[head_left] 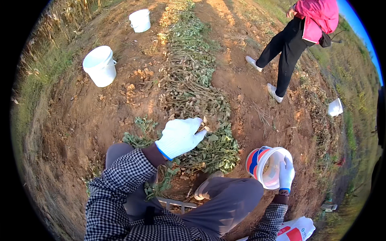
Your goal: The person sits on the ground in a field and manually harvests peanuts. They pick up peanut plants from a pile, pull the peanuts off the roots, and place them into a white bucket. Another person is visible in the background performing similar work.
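My left hand (179,138), in a white knitted glove with a blue cuff edge, reaches over the row of pulled plants. Its thumb and fingers close on a few pale tan peanuts (205,125), partly hidden by the fingers. Beneath it lie the leafy peanut plants (215,154), green near me and drier farther up. On the right, my right hand (286,174), gloved the same way, grips the rim of a small white bucket (253,161) with red and blue bands. That bucket tilts toward me; its contents are hard to make out.
Two white buckets (100,68) (140,21) stand left of the row. Another white bucket (335,107) is at far right. A person (295,40) in a pink jacket stands at upper right. A printed sack (295,231) lies beside my right forearm; a metal frame (177,204) shows beneath me.
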Action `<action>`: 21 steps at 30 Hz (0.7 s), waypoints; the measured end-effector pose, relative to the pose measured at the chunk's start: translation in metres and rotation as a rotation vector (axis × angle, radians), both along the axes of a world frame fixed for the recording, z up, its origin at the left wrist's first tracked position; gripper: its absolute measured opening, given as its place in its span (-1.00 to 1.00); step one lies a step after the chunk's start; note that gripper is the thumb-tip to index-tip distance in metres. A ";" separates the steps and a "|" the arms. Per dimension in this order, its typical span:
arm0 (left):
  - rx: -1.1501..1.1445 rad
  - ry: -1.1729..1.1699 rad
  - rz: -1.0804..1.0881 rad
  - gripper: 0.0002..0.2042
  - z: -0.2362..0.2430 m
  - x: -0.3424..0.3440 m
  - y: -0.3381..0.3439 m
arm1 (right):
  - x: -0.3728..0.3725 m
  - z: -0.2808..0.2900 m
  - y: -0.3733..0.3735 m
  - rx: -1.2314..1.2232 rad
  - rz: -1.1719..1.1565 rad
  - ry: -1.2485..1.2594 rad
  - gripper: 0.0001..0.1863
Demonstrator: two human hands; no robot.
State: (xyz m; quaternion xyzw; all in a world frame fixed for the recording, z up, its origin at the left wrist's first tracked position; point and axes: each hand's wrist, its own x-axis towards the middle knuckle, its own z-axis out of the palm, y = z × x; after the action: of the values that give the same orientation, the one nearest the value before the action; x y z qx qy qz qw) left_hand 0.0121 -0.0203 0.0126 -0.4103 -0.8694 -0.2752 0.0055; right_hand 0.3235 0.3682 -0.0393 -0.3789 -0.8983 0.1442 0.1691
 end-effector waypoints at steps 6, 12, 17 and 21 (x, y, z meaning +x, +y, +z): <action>-0.117 0.223 0.003 -0.70 -0.003 -0.001 0.021 | -0.112 0.053 -0.157 -0.730 0.194 0.460 -0.69; -0.200 0.297 -0.014 -0.79 -0.044 -0.015 -0.009 | -0.204 0.085 -0.259 0.114 0.910 0.325 -0.47; -0.242 0.301 -0.138 -0.80 -0.037 0.009 -0.002 | -0.209 0.041 -0.243 -0.026 0.786 0.003 -0.64; -0.281 0.367 -0.152 -0.78 -0.042 0.011 -0.013 | -0.207 0.015 -0.251 -0.153 0.711 0.064 -0.76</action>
State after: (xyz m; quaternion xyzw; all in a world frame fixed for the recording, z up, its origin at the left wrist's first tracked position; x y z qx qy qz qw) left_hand 0.0230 -0.0330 -0.0293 -0.5145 -0.8502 -0.0718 0.0853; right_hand 0.1170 0.1170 -0.0243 -0.0498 -0.9547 0.2728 0.1077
